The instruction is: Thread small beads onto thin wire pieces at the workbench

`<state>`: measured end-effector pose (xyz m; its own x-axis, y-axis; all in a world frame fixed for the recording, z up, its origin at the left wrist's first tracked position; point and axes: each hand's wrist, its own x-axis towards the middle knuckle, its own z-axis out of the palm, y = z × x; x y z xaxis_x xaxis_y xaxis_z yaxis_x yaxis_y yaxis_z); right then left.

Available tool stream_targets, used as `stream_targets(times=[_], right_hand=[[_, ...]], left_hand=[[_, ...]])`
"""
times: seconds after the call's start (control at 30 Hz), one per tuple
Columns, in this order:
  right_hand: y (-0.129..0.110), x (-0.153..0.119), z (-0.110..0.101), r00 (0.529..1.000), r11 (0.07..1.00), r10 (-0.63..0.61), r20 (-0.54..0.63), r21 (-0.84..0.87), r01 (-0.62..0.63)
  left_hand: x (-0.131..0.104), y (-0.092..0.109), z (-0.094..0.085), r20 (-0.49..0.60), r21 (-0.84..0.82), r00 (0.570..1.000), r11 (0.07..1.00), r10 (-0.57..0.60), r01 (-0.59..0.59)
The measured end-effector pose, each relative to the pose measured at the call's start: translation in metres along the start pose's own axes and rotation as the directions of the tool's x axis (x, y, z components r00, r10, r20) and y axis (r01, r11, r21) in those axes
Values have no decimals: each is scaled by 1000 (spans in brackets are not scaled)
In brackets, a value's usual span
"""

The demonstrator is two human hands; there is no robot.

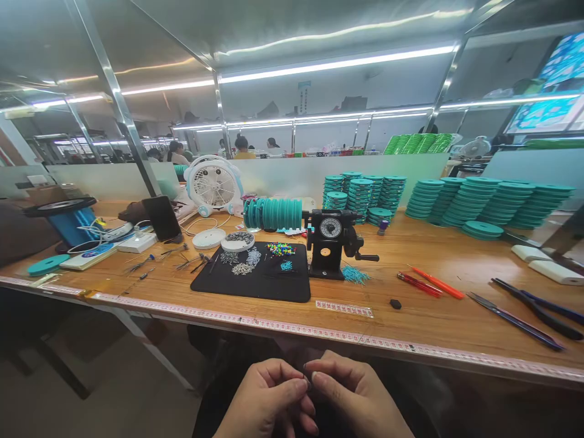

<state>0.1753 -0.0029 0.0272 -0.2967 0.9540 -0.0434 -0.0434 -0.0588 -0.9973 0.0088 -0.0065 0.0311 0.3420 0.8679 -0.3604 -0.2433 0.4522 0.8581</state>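
My left hand [269,394] and my right hand [354,392] meet in front of the table's near edge, fingertips almost touching. Thumb and forefinger are pinched on each side. A small, thin dark bit shows between the fingertips, too small to name. Beyond the hands lies a black mat [255,291] with little heaps of metal parts [241,268], clear pieces [253,255], colored beads [280,249] and turquoise bits [286,266]. Behind its right end stands a black hand-cranked winder [326,249] with a row of turquoise spools [274,213] on its shaft.
Stacks of turquoise spools [472,204] stand at the back right. Scissors [515,322], pliers [542,310] and red pens [420,285] lie on the right. A fan [214,185], a phone [162,219] and a blue reel [68,225] stand on the left. A measuring tape runs along the edge.
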Motion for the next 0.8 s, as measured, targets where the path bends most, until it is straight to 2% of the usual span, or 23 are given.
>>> stream_targets(times=[0.23, 0.47, 0.8], right_hand=[[0, 3, 2, 1000, 1000, 5, -30, 10, -5], [11, 6, 2, 996, 995, 69, -60, 74, -65], [10, 6, 4, 995, 998, 69, -68, 0, -69]], left_hand=[[1, -4, -1, 21, 39, 999, 998, -40, 39], [4, -8, -3, 37, -33, 998, 998, -47, 48], [5, -8, -4, 14, -4, 997, 997, -82, 82]])
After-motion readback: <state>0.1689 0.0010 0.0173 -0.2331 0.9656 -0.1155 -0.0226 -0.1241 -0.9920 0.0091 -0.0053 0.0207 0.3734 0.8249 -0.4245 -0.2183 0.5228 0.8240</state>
